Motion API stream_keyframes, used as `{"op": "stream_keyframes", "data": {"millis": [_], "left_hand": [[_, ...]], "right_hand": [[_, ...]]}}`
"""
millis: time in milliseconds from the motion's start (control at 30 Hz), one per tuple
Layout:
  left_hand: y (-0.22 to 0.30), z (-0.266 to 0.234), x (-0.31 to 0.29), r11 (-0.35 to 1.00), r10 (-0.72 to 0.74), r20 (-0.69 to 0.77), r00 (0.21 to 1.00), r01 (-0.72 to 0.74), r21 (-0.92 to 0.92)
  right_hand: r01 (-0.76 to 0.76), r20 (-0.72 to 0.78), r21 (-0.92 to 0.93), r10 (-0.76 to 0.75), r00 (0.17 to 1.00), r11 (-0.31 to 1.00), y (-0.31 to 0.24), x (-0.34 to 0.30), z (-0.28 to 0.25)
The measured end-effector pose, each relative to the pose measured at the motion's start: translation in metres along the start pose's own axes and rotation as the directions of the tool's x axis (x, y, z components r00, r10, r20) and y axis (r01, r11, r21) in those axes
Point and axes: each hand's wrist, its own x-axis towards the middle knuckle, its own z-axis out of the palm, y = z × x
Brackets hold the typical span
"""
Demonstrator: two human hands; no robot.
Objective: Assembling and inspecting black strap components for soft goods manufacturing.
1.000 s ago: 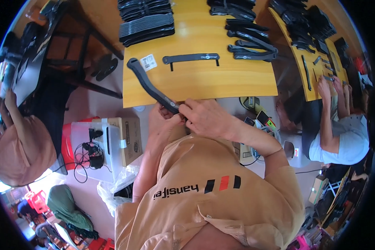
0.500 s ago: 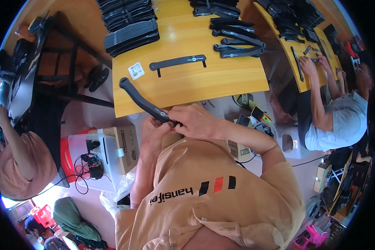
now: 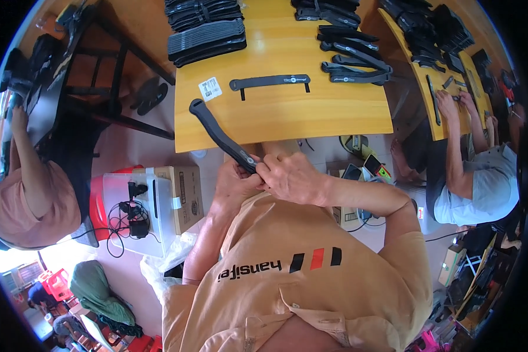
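Note:
Both my hands are closed on one end of a dark grey fabric strap (image 3: 218, 135), just off the table's near edge. My left hand (image 3: 237, 180) grips it from below and my right hand (image 3: 284, 176) pinches the same end; the fingers hide that end. The strap's other, rounded end, which has a slot, reaches up and left over the tabletop. Beyond it a similar strap (image 3: 270, 82) lies flat on the yellow table (image 3: 334, 120), with two short black tabs sticking out on its near side. A white label sheet (image 3: 210, 88) lies left of that strap.
Stacks of dark straps (image 3: 208, 41) stand at the table's far left, and loose straps (image 3: 355, 63) lie at its right. A clear plastic bin (image 3: 161, 205) with black cables and a cardboard box (image 3: 185, 196) sit left of me. Co-workers sit on both sides.
The whole view has shifted, so the table appears farther right. My hands still hold the strap's near end, with only slight finger movement.

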Motion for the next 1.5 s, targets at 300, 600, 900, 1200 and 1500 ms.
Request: {"op": "stream_keyframes", "data": {"millis": [300, 600, 900, 1200, 1500], "left_hand": [[0.011, -0.009, 0.000, 0.988, -0.151, 0.053, 0.987, 0.152, -0.017], [0.015, -0.011, 0.003, 0.990, -0.141, 0.164, 0.976, 0.138, 0.028], [0.027, -0.012, -0.004, 0.960, -0.254, 0.318, 0.913, 0.198, 0.197], [0.024, -0.004, -0.011, 0.985, -0.164, 0.386, 0.908, 0.170, 0.020], [0.027, -0.008, -0.011, 0.970, -0.095, 0.583, 0.807, 0.205, -0.127]], "right_hand": [[-0.094, 0.076, 0.634, 0.059, 0.995, 0.768, 0.029, -0.003, -0.007], [-0.034, 0.106, 0.592, -0.036, 0.994, 0.805, 0.029, 0.003, -0.017], [0.123, 0.100, 0.592, -0.224, 0.970, 0.797, 0.024, -0.003, -0.011], [0.036, 0.000, 0.838, -0.066, 0.998, 0.545, 0.018, -0.012, -0.010], [-0.361, 0.320, 0.795, -0.169, 0.932, -0.488, 0.020, -0.017, -0.012]]}}
